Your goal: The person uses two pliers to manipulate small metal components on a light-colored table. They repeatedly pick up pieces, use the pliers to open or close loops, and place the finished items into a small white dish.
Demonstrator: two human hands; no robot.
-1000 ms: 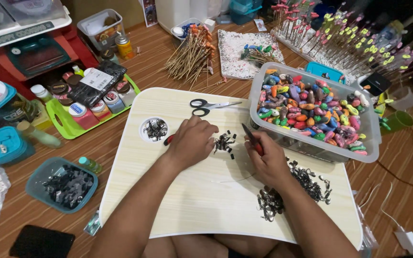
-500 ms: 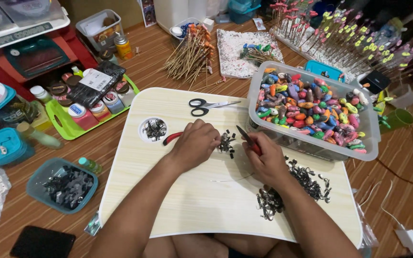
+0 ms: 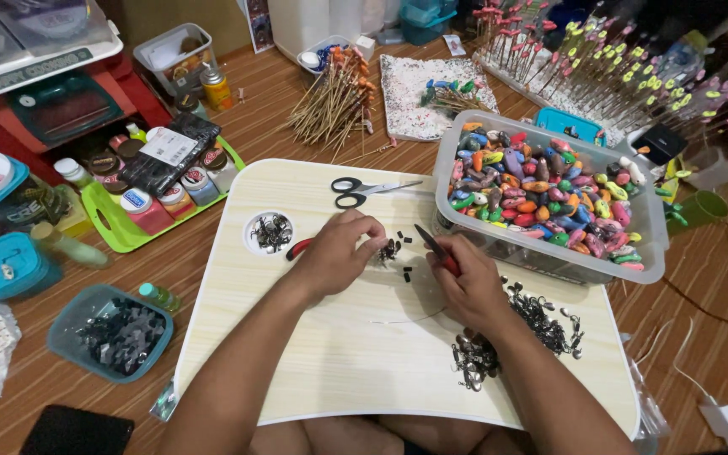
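**On a pale lap tray over wood flooring: two hands, small black parts**

At tray (image 3: 330, 371) centre, the left hand (image 3: 337, 253) curls its fingers narrow over a red-handled tool and loose black bits (image 3: 394, 251). The right hand (image 3: 469, 282), at 3 o'clock from it, grips red pliers (image 3: 433, 247), tip toward the bits. Scissors (image 3: 362, 190) lie at 12 o'clock; a clear bin (image 3: 549, 261) of coloured beads sits at 2 o'clock. Skewers (image 3: 334, 97) clutter the floor beyond.

Showing a matt, smooth, pale wood-grain lap table (image 3: 355, 371), dark metal clips (image 3: 541, 316), glossy painted beads (image 3: 541, 190) filling a clear plastic tub (image 3: 642, 270), steel scissors (image 3: 362, 191) with black plastic handles, and red rubbery-handled pliers (image 3: 436, 250).
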